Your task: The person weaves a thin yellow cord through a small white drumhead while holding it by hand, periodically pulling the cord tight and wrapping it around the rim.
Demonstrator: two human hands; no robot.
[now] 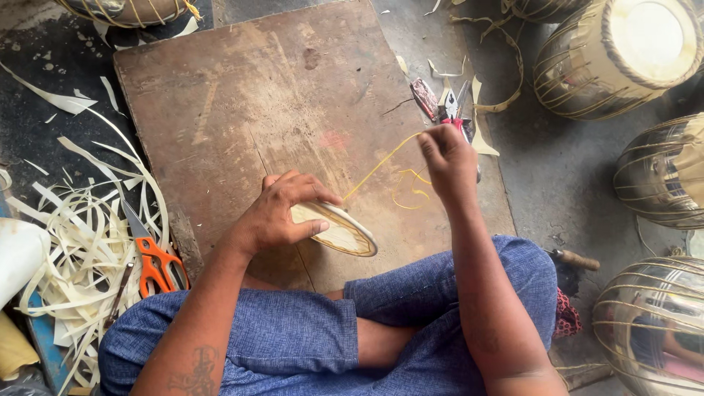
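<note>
My left hand (282,213) grips a round pale hide disc (343,233) with a dark rim, held tilted over a worn wooden board (257,110). My right hand (449,158) pinches a thin yellow cord (381,165) that runs taut from the disc up to my fingers. A loose loop of the same cord lies on the board under my right wrist. I sit cross-legged in blue clothes at the board's near edge.
Orange-handled scissors (158,260) lie among pale hide strips (81,242) at left. Red-handled pliers (451,110) and a small tool rest past my right hand. Several laced drum bodies (612,55) stand at right, one more at top left (125,11). A wooden-handled tool (576,259) lies by my knee.
</note>
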